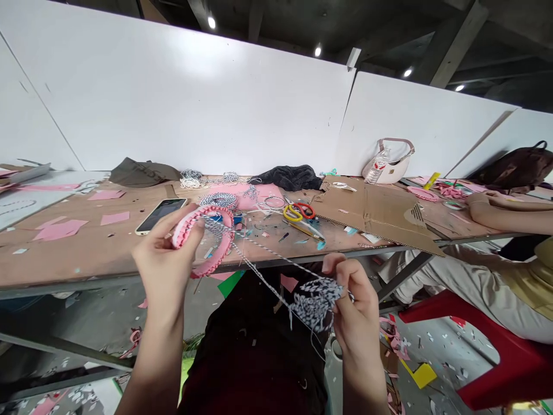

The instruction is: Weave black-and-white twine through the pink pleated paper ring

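Note:
My left hand (166,262) grips a pink ring (206,237) at its left side, held upright just over the table's front edge. Black-and-white twine is wound over the ring's upper right part. A strand of that twine (263,271) runs down and right to a loose bundle of the same twine (316,300), which my right hand (356,314) pinches in closed fingers above my lap.
On the brown table (86,253) lie a phone (161,215), pink paper pieces (60,229), yellow and red scissors (298,211), twine piles (218,200), flattened cardboard (371,216) and dark cloths. A bag and bottle (386,164) stand at the back. Another person's arm (510,213) rests at the right, beside a red stool (496,346).

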Motion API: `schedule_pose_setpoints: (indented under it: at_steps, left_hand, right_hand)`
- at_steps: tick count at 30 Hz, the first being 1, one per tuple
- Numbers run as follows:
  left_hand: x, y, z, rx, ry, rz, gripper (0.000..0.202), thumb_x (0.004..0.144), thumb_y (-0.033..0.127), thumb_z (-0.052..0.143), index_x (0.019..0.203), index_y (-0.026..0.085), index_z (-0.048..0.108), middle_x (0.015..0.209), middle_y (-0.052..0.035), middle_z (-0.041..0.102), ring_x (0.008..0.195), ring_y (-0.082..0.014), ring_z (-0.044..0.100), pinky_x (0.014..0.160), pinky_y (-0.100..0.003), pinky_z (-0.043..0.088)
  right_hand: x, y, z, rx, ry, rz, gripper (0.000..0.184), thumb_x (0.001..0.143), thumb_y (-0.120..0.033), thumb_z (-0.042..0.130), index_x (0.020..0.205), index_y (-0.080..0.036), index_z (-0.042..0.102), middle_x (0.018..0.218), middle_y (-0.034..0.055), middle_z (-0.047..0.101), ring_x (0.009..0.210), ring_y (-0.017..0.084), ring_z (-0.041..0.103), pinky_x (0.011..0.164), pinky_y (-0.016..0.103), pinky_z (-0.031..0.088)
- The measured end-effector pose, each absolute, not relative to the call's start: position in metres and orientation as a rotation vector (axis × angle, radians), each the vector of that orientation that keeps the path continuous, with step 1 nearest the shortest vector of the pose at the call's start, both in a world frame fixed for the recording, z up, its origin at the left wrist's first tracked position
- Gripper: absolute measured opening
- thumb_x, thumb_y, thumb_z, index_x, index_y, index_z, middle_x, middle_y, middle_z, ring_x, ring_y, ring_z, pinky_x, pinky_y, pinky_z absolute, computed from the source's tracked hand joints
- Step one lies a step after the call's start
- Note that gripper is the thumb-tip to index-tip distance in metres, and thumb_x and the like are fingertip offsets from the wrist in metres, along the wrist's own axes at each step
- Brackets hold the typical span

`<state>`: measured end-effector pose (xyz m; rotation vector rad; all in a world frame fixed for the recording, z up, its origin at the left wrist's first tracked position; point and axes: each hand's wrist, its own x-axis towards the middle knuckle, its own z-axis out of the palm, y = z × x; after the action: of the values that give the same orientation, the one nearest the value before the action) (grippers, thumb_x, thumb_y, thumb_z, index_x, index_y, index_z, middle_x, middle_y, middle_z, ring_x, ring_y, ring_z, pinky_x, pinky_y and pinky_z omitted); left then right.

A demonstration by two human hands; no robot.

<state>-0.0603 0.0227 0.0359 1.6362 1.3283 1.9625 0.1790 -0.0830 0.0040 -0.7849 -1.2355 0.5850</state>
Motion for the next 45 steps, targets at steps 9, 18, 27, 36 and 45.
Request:
schedule_pose_setpoints:
  at_steps: [9,18,27,36,45]
  left_hand:
    - [-0.098,0.041,0.04,1.183,1.4,2.148,0.033,0.076,0.027,0.08,0.108,0.026,0.078,0.066,0.0105,0.065,0.05,-0.0031,0.044,0.044,-0.02,0.035]
    - [-0.036,-0.001,0.044,1.893,0.756,1.275,0.026,0.078,0.024,0.081,0.102,0.033,0.081,0.105,0.0004,0.08,0.09,-0.0183,0.073,0.079,-0.027,0.061]
    - [-0.019,-0.008,0.044,2.021,0.63,1.327,0.022,0.083,0.015,0.075,0.097,0.03,0.081,0.104,-0.0011,0.079,0.097,-0.0167,0.073,0.089,-0.025,0.058]
    - [-0.014,-0.006,0.035,2.003,0.679,1.562,0.029,0.082,0.009,0.074,0.096,0.033,0.08,0.099,0.0034,0.077,0.094,-0.0128,0.07,0.085,-0.021,0.056]
    - [-0.022,-0.008,0.035,2.063,0.805,1.644,0.023,0.083,0.008,0.073,0.091,0.029,0.079,0.097,0.0027,0.077,0.09,-0.0133,0.071,0.084,-0.024,0.057]
  right_hand:
    - [0.203,-0.089,0.009,-0.648,-0.832,0.703,0.024,0.081,-0.013,0.066,0.084,-0.024,0.045,0.088,-0.0045,0.045,0.046,0.004,0.011,0.041,0.022,0.012]
    - [0.151,-0.058,0.017,-0.773,-1.258,0.676,0.009,0.095,-0.021,0.06,0.087,-0.024,0.063,0.088,0.0004,0.06,0.077,0.013,0.057,0.061,0.021,0.044]
    - [0.14,-0.053,0.021,-0.902,-1.325,0.456,0.014,0.094,-0.016,0.061,0.09,-0.025,0.071,0.093,0.0011,0.064,0.081,0.013,0.059,0.052,0.018,0.044]
    - [0.138,-0.057,0.02,-0.997,-1.412,0.307,0.014,0.088,-0.014,0.065,0.099,-0.022,0.069,0.097,0.0027,0.066,0.067,0.011,0.054,0.044,0.021,0.036]
    - [0.14,-0.059,0.021,-1.006,-1.33,0.197,0.017,0.088,-0.01,0.061,0.099,-0.022,0.064,0.089,-0.0004,0.065,0.06,0.009,0.05,0.042,0.02,0.032]
